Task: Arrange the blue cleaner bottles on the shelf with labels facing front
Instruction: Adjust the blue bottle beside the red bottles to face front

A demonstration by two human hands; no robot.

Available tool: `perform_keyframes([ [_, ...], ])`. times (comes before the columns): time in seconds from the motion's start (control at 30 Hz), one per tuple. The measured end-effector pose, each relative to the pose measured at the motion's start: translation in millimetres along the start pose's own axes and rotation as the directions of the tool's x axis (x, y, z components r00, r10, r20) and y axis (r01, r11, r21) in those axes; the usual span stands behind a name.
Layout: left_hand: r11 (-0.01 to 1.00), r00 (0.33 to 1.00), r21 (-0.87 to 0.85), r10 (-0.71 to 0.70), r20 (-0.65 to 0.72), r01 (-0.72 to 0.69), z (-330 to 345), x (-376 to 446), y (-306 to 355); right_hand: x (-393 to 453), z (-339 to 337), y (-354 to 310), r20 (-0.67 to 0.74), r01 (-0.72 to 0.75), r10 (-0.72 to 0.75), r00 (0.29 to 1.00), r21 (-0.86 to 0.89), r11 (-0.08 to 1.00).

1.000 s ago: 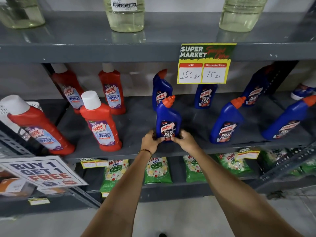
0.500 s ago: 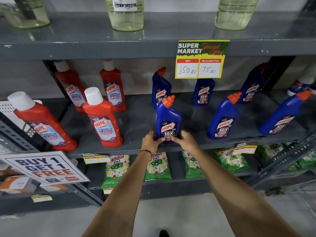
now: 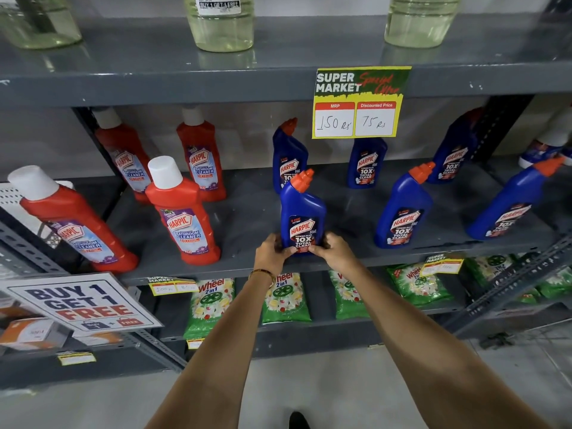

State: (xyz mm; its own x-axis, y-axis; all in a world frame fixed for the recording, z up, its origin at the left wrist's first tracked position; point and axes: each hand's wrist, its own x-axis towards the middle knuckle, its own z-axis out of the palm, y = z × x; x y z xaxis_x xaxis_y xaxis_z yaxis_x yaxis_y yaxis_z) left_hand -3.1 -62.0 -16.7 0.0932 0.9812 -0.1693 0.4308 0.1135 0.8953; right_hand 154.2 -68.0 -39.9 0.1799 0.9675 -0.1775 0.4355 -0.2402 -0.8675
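A blue cleaner bottle (image 3: pixel 301 209) with an orange cap stands upright near the front of the grey middle shelf (image 3: pixel 247 224), label facing me. My left hand (image 3: pixel 272 250) and my right hand (image 3: pixel 332 250) grip its base from either side. Several more blue bottles stand on the same shelf: one behind it (image 3: pixel 288 153), one under the price sign (image 3: pixel 366 162), one at front right (image 3: pixel 402 209), one at back right (image 3: pixel 453 150), one at the far right (image 3: pixel 510 205). Their labels face front.
Red bathroom cleaner bottles (image 3: pixel 182 218) fill the shelf's left part. A yellow price sign (image 3: pixel 359 102) hangs from the upper shelf, which holds clear bottles (image 3: pixel 221 21). Green detergent packs (image 3: pixel 284 298) lie on the shelf below. A "buy 1 get 1 free" sign (image 3: pixel 82 301) juts out at left.
Both hands stay on the base of the front blue bottle, which has kept its place. The view has shifted slightly.
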Motion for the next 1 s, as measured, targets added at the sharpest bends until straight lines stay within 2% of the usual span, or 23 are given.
perform_keyframes([
  [0.67, 1.0, 0.999, 0.002, -0.026, 0.028, 0.026, -1, 0, -1, -4, -3, -4, 0.026, -0.034, 0.035, 0.999, -0.014, 0.999],
  [0.9, 0.996, 0.999, 0.089, -0.018, 0.035, 0.015, -3, -6, 1, -12, -5, -9, 0.044, -0.046, 0.048, 0.998, -0.042, 0.998],
  [1.0, 0.987, 1.0, 0.163, 0.014, 0.009, -0.015, -5, -15, 0, -22, -3, -10, -0.031, -0.004, 0.0, 1.0, -0.128, 0.992],
])
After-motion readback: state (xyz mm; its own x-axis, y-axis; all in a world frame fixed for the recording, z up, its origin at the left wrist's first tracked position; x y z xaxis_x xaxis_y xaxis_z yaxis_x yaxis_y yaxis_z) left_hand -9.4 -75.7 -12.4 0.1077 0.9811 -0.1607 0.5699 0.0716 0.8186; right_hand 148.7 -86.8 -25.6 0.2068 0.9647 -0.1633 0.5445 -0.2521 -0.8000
